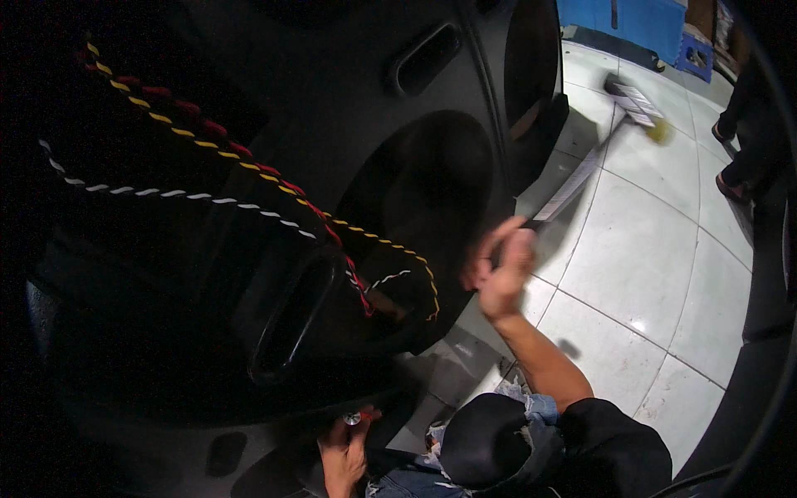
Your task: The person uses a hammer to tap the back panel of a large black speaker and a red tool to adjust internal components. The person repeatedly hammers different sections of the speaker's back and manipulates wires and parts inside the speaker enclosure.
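Note:
My right hand (506,270), blurred by motion, is closed around the handle of a mallet (635,101). The mallet's head has one black end and one yellow end, and it is raised over the tiles to the far right. Low in the view, my left hand (342,448) grips a small tool with a round silver end (353,418) and some red on it. The rest of that tool is hidden or too dark to name. Beside both hands stands a large black cabinet (332,75) with round openings and recessed handles.
Twisted wires hang across the cabinet: a yellow-and-black pair (183,133), a red-and-black pair (286,184) and a white-and-black pair (195,197). White floor tiles (639,241) lie to the right. Another person's dark-clad legs (751,124) and blue containers (639,25) are farther off.

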Motion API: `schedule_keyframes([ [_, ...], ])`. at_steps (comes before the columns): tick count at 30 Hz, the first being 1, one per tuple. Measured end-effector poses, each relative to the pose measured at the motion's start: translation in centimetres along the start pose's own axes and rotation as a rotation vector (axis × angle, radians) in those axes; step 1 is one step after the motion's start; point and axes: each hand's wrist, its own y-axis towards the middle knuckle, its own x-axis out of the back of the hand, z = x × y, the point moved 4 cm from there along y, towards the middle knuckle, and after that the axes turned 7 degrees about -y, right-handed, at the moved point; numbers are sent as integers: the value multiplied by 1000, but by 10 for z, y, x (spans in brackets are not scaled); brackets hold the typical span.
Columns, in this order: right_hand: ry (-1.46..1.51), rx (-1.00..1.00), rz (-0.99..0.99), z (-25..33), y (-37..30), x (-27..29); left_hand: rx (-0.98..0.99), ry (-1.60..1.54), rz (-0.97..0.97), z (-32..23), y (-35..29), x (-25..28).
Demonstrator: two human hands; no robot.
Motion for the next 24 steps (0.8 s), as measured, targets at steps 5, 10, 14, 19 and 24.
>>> schedule_keyframes([
  [5, -390, -469, 164, -22, 24, -1, 11, 51, 43, -2, 9, -1],
  [10, 149, -34, -48, 20, 54, -6, -3, -9, 25, 5, 0, 5],
  [14, -703, 140, 68, -31, 107, 15, 20, -20, 67, 3, 9, -6],
  [19, -144, -383, 50, 5, 75, -11, 34, 1, 42, 5, 9, 1],
  [24, -45, -96, -8, -5, 13, 8, 32, 18, -8, -7, 3, 1],
])
